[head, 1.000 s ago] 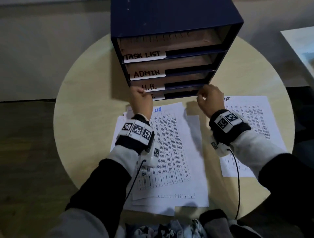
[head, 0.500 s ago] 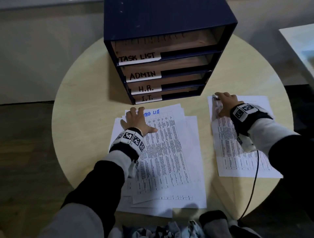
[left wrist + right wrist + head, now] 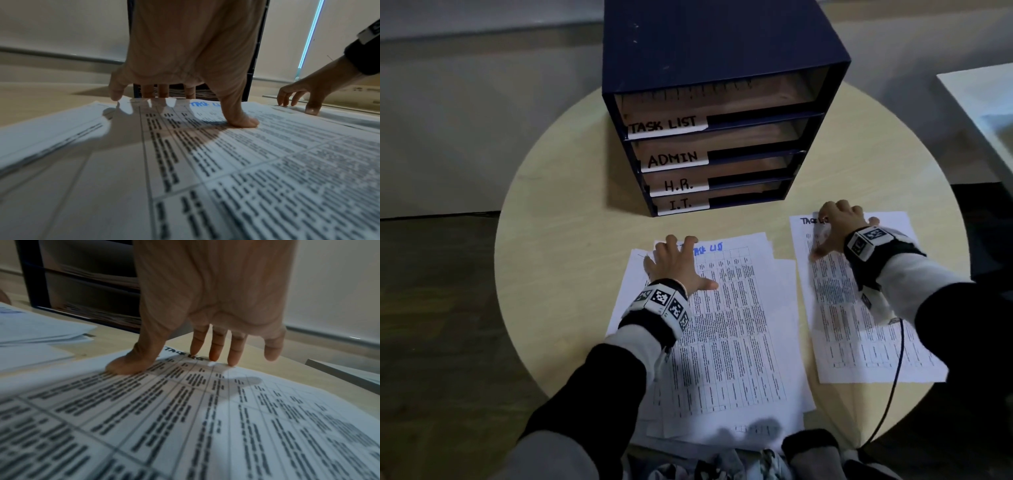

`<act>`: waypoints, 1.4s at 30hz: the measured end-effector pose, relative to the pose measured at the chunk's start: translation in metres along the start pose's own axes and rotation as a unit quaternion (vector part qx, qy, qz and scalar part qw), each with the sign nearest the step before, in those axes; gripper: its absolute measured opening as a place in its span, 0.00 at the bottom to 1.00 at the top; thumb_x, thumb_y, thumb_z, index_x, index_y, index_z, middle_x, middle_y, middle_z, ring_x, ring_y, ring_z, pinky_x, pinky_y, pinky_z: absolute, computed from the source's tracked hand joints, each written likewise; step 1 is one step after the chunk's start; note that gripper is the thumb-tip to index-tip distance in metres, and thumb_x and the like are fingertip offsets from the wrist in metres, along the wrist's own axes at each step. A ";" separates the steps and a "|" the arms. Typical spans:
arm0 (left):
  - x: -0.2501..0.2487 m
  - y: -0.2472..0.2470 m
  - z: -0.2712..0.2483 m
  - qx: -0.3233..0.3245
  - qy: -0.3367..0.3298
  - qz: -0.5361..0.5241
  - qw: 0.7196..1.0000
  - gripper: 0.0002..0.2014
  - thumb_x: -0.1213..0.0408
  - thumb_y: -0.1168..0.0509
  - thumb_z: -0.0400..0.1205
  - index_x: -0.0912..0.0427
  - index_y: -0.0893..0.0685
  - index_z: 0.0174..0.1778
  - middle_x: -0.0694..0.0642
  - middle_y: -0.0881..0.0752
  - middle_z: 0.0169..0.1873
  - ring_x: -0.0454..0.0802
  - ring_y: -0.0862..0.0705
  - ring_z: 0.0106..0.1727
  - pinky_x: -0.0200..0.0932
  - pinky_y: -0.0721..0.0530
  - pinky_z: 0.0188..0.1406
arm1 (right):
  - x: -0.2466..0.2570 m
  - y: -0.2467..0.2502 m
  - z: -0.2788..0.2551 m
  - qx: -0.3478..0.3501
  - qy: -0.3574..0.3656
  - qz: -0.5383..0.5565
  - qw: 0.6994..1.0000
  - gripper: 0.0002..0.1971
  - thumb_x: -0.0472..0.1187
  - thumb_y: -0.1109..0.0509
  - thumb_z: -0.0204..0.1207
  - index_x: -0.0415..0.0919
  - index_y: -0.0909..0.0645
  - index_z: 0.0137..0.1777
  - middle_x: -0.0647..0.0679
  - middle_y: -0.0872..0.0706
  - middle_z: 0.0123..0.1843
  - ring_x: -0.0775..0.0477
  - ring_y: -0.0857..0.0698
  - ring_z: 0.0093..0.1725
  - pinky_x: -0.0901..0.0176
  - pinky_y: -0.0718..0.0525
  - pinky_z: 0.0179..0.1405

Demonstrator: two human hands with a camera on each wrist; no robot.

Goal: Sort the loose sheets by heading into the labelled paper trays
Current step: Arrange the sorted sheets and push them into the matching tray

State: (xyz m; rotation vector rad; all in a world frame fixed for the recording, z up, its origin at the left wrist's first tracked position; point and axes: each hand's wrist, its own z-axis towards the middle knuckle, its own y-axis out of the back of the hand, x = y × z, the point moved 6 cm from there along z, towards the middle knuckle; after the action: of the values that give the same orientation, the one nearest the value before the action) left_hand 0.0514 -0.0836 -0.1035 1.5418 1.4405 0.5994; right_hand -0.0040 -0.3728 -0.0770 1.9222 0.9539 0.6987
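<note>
Left hand [image 3: 675, 265] flat, fingers spread, pressing the fanned pile of white printed sheets [image 3: 736, 329] on the round pale wooden bench [image 3: 571, 212]. Right hand [image 3: 837, 228] likewise splayed on a separate white printed sheet [image 3: 859, 329], both before the dark blue four-tier labelled paper tray unit [image 3: 722, 102].

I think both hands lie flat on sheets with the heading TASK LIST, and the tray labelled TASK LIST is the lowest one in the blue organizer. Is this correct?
Not quite. The TASK LIST tray is the top one in the blue organizer; the lowest is labelled I.T., as the head view shows. The rest holds: the left hand and the right hand rest flat on sheets headed TASK LIST.
</note>
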 end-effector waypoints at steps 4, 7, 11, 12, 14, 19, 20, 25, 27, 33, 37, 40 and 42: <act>-0.001 0.000 -0.003 -0.001 -0.003 0.010 1.000 0.47 0.40 0.24 0.64 0.45 0.42 0.75 0.56 0.42 0.72 0.59 0.44 0.76 0.66 0.42 0.74 | 0.005 -0.008 -0.010 0.010 0.007 -0.022 1.000 0.50 0.55 0.13 0.43 0.47 0.32 0.67 0.46 0.31 0.68 0.38 0.38 0.72 0.31 0.39 0.71; 0.000 0.002 -0.007 -0.014 0.003 0.026 1.000 0.49 0.38 0.25 0.62 0.50 0.41 0.74 0.58 0.40 0.70 0.59 0.42 0.75 0.64 0.38 0.72 | 0.008 -0.014 -0.018 0.034 0.002 -0.046 0.998 0.49 0.57 0.14 0.42 0.47 0.31 0.64 0.44 0.33 0.66 0.37 0.38 0.71 0.30 0.38 0.70; 0.000 0.003 -0.012 -0.022 0.019 0.025 0.999 0.49 0.37 0.25 0.62 0.54 0.41 0.73 0.58 0.39 0.69 0.60 0.41 0.74 0.65 0.33 0.68 | 0.012 -0.017 -0.025 0.051 0.023 -0.045 0.997 0.31 0.50 0.17 0.58 0.47 0.29 0.57 0.46 0.25 0.62 0.40 0.33 0.70 0.37 0.38 0.68; 0.001 0.002 -0.012 -0.019 0.024 0.022 0.999 0.50 0.37 0.25 0.62 0.54 0.41 0.73 0.58 0.40 0.69 0.60 0.42 0.74 0.65 0.32 0.67 | 0.016 -0.014 -0.028 0.045 0.040 -0.041 0.997 0.23 0.46 0.21 0.64 0.47 0.29 0.53 0.47 0.21 0.59 0.42 0.29 0.68 0.40 0.38 0.68; 0.002 0.002 -0.012 -0.014 0.028 0.017 0.999 0.49 0.36 0.26 0.62 0.54 0.41 0.73 0.58 0.40 0.70 0.61 0.42 0.74 0.66 0.31 0.66 | 0.030 -0.003 -0.035 0.027 0.088 -0.056 0.994 0.08 0.42 0.28 0.72 0.49 0.26 0.44 0.49 0.17 0.52 0.44 0.23 0.64 0.44 0.38 0.66; 0.004 0.002 -0.012 0.000 0.038 0.022 0.999 0.49 0.35 0.27 0.64 0.54 0.42 0.74 0.58 0.40 0.71 0.60 0.43 0.76 0.65 0.32 0.65 | 0.082 0.036 -0.060 -0.025 0.228 -0.181 0.956 0.08 0.41 0.38 0.80 0.43 0.18 0.52 0.50 0.15 0.54 0.46 0.24 0.66 0.31 0.48 0.73; 0.004 0.003 -0.011 0.001 0.039 0.023 0.999 0.49 0.35 0.27 0.64 0.54 0.43 0.74 0.59 0.39 0.72 0.60 0.44 0.77 0.66 0.33 0.66 | 0.094 0.044 -0.066 -0.036 0.253 -0.203 0.945 0.09 0.40 0.38 0.80 0.44 0.18 0.54 0.51 0.16 0.55 0.47 0.27 0.67 0.29 0.49 0.73; 0.005 0.006 -0.013 0.011 0.038 0.047 0.998 0.49 0.36 0.29 0.67 0.55 0.44 0.77 0.60 0.39 0.75 0.61 0.44 0.79 0.67 0.37 0.69 | 0.145 0.065 -0.097 -0.054 0.348 -0.264 0.898 0.08 0.40 0.38 0.80 0.47 0.18 0.54 0.52 0.17 0.58 0.46 0.30 0.67 0.32 0.47 0.73; 0.010 0.008 -0.013 -0.005 0.037 0.029 0.999 0.48 0.36 0.28 0.66 0.56 0.41 0.75 0.61 0.36 0.73 0.60 0.41 0.77 0.64 0.36 0.69 | 0.157 0.068 -0.105 -0.034 0.371 -0.211 0.904 0.06 0.39 0.38 0.79 0.46 0.20 0.46 0.51 0.17 0.52 0.46 0.27 0.62 0.38 0.43 0.70; 0.019 0.004 0.001 -0.028 -0.027 -0.195 0.980 0.20 0.66 0.33 0.78 0.66 0.23 0.66 0.65 0.21 0.65 0.62 0.23 0.66 0.49 0.22 0.60 | 0.170 0.048 -0.099 0.027 0.365 -0.020 0.930 0.18 0.41 0.36 0.80 0.47 0.34 0.28 0.53 0.28 0.30 0.47 0.28 0.40 0.54 0.35 0.49; 0.023 0.008 0.002 0.011 -0.057 -0.231 0.971 0.15 0.66 0.37 0.81 0.65 0.17 0.63 0.62 0.19 0.66 0.63 0.20 0.65 0.55 0.20 0.63 | 0.164 0.005 -0.092 0.043 0.326 0.029 0.944 0.14 0.33 0.39 0.78 0.40 0.33 0.32 0.44 0.25 0.35 0.44 0.27 0.42 0.59 0.34 0.41; 0.016 0.018 0.000 0.014 -0.090 -0.184 0.979 0.12 0.68 0.41 0.82 0.66 0.12 0.51 0.65 0.14 0.56 0.64 0.15 0.53 0.51 0.16 0.52 | 0.158 -0.014 -0.089 0.052 0.298 0.050 0.952 0.11 0.28 0.44 0.79 0.33 0.19 0.51 0.34 0.15 0.52 0.36 0.20 0.54 0.53 0.27 0.49; 0.010 0.025 -0.003 0.013 -0.117 -0.185 0.976 0.10 0.66 0.39 0.82 0.65 0.12 0.46 0.65 0.13 0.53 0.61 0.16 0.53 0.46 0.20 0.52 | 0.154 -0.024 -0.087 0.062 0.285 0.048 0.955 0.21 0.29 0.43 0.80 0.38 0.25 0.71 0.38 0.19 0.68 0.36 0.22 0.66 0.52 0.25 0.63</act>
State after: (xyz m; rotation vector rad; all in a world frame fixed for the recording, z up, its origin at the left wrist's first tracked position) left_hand 0.0636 -0.0712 -0.0829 1.2696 1.5031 0.1713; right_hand 0.0062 -0.1985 -0.0407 1.9187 1.2786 1.3237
